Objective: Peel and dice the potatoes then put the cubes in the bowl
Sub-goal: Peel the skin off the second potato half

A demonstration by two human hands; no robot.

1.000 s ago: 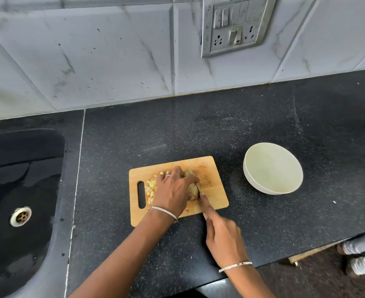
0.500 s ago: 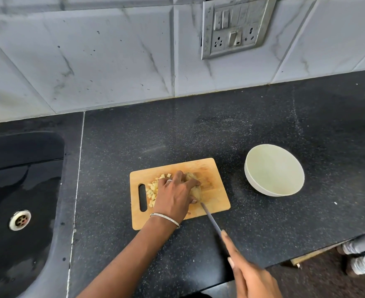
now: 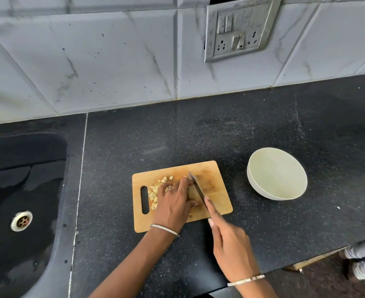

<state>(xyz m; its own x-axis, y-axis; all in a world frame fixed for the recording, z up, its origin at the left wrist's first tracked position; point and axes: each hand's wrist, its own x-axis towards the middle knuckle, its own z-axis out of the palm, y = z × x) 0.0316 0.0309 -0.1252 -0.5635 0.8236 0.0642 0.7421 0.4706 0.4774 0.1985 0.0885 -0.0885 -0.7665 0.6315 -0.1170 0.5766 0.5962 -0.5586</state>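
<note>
Forward again came the knife (image 3: 195, 187), gripped in the right hand (image 3: 231, 248), onto the potato (image 3: 192, 192) pinned beneath the left hand (image 3: 173, 203) and its curled fingers (image 3: 184, 182), which a sideways slip could nick.

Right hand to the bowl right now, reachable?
Probably yes. The bowl sits just right of the cutting board, with only bare counter between, nothing blocking the right hand. But that hand grips the knife, blade down at the potato the left hand holds.
</note>
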